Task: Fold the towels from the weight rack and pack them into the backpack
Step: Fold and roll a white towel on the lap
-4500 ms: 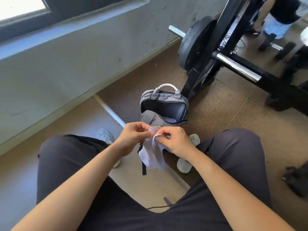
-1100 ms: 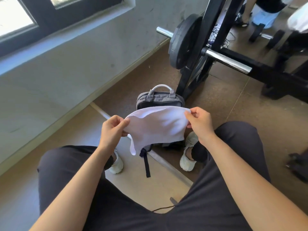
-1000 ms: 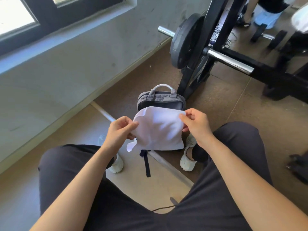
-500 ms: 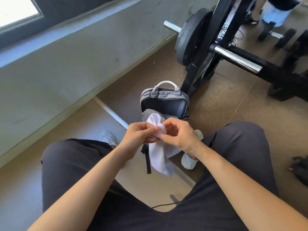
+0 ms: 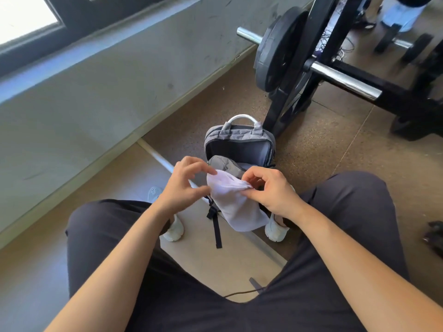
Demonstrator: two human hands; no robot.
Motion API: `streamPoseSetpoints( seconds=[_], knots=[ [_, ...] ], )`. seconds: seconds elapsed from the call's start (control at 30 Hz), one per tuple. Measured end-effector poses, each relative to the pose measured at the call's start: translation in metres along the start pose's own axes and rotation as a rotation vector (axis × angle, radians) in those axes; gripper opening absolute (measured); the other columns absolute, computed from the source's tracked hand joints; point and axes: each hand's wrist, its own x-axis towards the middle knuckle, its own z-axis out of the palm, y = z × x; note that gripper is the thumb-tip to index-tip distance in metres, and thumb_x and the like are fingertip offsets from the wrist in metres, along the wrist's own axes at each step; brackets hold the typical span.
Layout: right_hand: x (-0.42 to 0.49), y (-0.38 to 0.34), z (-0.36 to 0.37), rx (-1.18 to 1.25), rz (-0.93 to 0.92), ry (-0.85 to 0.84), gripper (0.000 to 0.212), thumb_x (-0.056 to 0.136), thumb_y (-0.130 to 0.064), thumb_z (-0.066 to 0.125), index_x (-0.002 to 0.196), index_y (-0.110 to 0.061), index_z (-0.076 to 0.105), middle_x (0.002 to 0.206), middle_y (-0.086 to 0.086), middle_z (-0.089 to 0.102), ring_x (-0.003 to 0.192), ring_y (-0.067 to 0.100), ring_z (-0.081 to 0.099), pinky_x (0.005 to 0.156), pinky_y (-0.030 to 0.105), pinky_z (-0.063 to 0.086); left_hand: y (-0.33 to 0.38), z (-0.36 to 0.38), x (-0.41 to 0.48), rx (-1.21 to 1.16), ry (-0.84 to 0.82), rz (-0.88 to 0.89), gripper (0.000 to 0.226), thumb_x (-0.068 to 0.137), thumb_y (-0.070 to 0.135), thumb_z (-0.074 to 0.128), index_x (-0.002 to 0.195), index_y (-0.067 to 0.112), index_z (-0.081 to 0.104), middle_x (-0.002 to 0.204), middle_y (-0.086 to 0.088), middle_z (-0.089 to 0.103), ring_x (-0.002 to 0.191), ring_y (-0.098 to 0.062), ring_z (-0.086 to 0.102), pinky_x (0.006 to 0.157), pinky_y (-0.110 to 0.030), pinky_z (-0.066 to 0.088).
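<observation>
A small white towel (image 5: 236, 207) hangs folded in half between my knees, just in front of the grey backpack (image 5: 236, 136). The backpack stands upright on the floor with its main compartment unzipped and its front flap sagging toward me. My right hand (image 5: 273, 192) pinches the towel's upper right corner. The spread fingers of my left hand (image 5: 184, 185) hold its upper left corner at their tips. The black weight rack (image 5: 287, 104) rises right behind the backpack; no towel shows on it here.
A barbell with a black plate (image 5: 278, 51) rests on the rack. The grey wall (image 5: 96, 92) runs along the left. A person's legs (image 5: 398, 13) stand at the top right. A dark object (image 5: 435, 236) lies at the right edge. My white shoes flank the backpack strap.
One second ago the towel was stretched wide between my hands. My hands came together and folded it in half; my left fingers have now loosened and spread at the corner.
</observation>
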Motion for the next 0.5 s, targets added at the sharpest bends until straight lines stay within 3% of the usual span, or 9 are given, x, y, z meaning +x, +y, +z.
streamPoseSetpoints(
  seconds=[0.1,0.27,0.33,0.4,0.5],
  knots=[
    [0.000,0.000,-0.002,0.007,-0.019,-0.019,0.011,0.085,-0.006,0.078,0.094,-0.006,0.071,0.084,0.004,0.072,0.079,0.012,0.066,0.076,0.021,0.052,-0.007,0.010,-0.001,0.171,-0.140,0.103,0.042,0.068,0.041,0.067,0.109,0.045,0.070,0.130,0.007,0.052,0.123,-0.021,0.045,0.103,-0.022,0.031],
    [-0.001,0.003,-0.010,-0.046,0.016,-0.020,0.011,0.087,-0.005,0.075,0.095,-0.009,0.069,0.085,0.002,0.070,0.080,0.012,0.064,0.074,0.019,0.050,-0.012,0.009,-0.001,0.474,-0.099,-0.035,0.044,0.068,0.060,0.066,0.101,0.033,0.076,0.115,0.013,0.065,0.108,-0.021,0.056,0.082,-0.039,0.053],
    [0.001,0.006,-0.014,-0.101,0.072,0.023,0.009,0.090,-0.010,0.072,0.095,-0.014,0.066,0.084,-0.003,0.067,0.078,0.009,0.063,0.072,0.021,0.050,-0.011,0.003,0.000,0.400,-0.056,-0.082,0.045,0.066,0.066,0.065,0.090,0.029,0.076,0.103,0.014,0.070,0.098,-0.017,0.063,0.078,-0.038,0.054],
    [0.004,0.009,-0.014,-0.117,0.139,0.043,0.009,0.093,-0.015,0.069,0.096,-0.017,0.061,0.087,-0.001,0.068,0.082,0.015,0.065,0.074,0.033,0.053,-0.009,0.001,0.001,0.201,0.000,-0.074,0.041,0.067,0.062,0.070,0.084,0.026,0.074,0.091,0.010,0.073,0.088,-0.017,0.067,0.077,-0.042,0.056],
    [0.006,0.009,-0.013,-0.041,0.220,-0.011,0.010,0.094,-0.017,0.067,0.099,-0.016,0.058,0.091,0.003,0.073,0.090,0.023,0.068,0.082,0.043,0.055,0.001,0.002,-0.002,-0.072,0.045,-0.041,0.028,0.075,0.037,0.084,0.077,0.019,0.063,0.074,0.003,0.067,0.070,-0.019,0.064,0.068,-0.039,0.056]
  ],
)
